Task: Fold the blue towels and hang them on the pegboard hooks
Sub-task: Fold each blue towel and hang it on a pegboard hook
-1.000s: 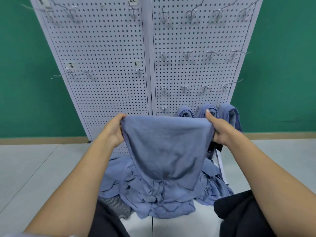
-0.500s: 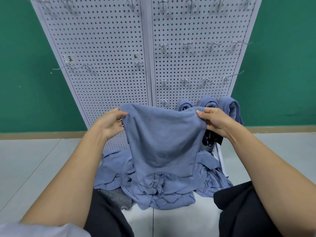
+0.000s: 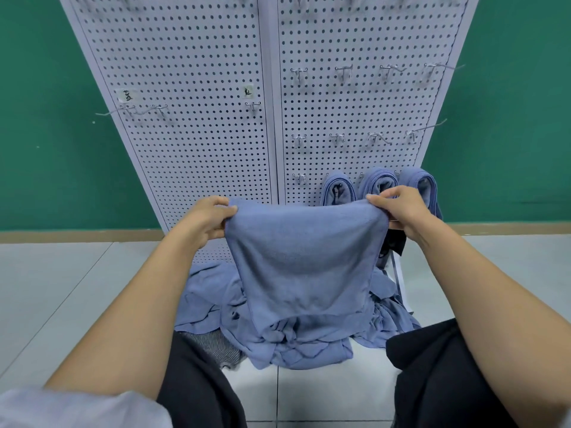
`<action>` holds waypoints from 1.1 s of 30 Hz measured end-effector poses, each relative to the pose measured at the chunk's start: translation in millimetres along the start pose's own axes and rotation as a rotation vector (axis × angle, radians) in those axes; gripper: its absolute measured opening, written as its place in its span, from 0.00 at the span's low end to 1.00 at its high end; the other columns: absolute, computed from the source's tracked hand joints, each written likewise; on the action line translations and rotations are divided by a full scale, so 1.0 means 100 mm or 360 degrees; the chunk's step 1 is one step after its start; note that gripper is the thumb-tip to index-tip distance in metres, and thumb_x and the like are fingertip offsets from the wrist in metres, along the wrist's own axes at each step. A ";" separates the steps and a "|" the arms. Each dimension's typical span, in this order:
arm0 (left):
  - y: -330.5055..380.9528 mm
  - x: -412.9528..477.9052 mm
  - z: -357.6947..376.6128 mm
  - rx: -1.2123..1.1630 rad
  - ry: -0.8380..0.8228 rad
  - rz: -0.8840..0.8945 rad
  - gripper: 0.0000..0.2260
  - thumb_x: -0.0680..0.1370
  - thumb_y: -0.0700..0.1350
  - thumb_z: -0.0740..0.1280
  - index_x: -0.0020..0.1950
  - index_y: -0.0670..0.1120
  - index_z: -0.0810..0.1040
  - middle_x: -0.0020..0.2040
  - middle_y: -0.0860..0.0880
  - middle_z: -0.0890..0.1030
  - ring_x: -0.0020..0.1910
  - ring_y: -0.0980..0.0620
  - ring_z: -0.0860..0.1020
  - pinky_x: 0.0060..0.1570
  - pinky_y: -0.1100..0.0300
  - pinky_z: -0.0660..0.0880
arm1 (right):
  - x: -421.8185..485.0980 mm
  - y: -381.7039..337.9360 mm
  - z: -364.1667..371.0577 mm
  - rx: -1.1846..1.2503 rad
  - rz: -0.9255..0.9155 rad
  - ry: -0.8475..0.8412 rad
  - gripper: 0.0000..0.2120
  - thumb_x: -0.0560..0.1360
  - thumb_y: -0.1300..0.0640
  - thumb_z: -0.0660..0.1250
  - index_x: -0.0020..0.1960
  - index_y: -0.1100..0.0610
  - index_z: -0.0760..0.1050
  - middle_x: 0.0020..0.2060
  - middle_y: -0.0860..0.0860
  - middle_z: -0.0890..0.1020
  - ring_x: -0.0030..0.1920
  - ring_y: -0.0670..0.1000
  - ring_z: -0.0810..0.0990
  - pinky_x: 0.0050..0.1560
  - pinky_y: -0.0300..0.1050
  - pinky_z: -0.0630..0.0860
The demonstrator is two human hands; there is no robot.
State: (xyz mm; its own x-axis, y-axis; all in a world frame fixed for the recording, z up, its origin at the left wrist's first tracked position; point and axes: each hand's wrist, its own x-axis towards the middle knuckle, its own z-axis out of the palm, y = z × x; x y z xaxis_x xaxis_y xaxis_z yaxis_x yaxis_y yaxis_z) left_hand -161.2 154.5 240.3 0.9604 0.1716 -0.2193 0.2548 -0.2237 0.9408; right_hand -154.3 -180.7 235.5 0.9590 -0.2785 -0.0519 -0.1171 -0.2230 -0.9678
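I hold a blue towel (image 3: 304,261) up in front of me, folded over so it hangs in a doubled sheet. My left hand (image 3: 205,220) pinches its top left corner and my right hand (image 3: 401,211) pinches its top right corner. Below it a heap of loose blue towels (image 3: 296,341) lies on the floor. Three folded blue towels (image 3: 378,183) hang side by side on the lowest hooks of the white pegboard (image 3: 197,143), just behind my right hand. Bare metal hooks (image 3: 340,139) stick out in rows above them.
The pegboard stands against a green wall (image 3: 55,143) on a pale tiled floor (image 3: 61,288). A grey striped cloth (image 3: 213,344) lies by my left knee. A black item (image 3: 397,244) and white straps hang under my right hand. My dark-trousered legs flank the heap.
The towel's hanging end has lifted off the heap and the sheet now hangs shorter. Both hands stayed on the top corners while the view tilted down.
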 end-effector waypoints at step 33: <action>0.09 -0.05 -0.27 -0.0805 -0.0103 0.0006 0.07 0.78 0.48 0.66 0.44 0.44 0.77 0.27 0.53 0.80 0.31 0.57 0.79 0.40 0.63 0.76 | -0.07 -0.21 -0.01 0.0439 -0.0029 -0.0210 0.14 0.72 0.52 0.73 0.34 0.54 0.70 0.30 0.52 0.74 0.31 0.49 0.72 0.32 0.38 0.73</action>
State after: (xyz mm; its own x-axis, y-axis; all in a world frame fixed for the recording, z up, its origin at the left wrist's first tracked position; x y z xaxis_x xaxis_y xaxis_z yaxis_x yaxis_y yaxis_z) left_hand -166.9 177.4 257.1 0.9703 0.1085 -0.2163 0.1805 0.2711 0.9455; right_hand -159.0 -175.4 256.4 0.9877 -0.1491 -0.0482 -0.0426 0.0404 -0.9983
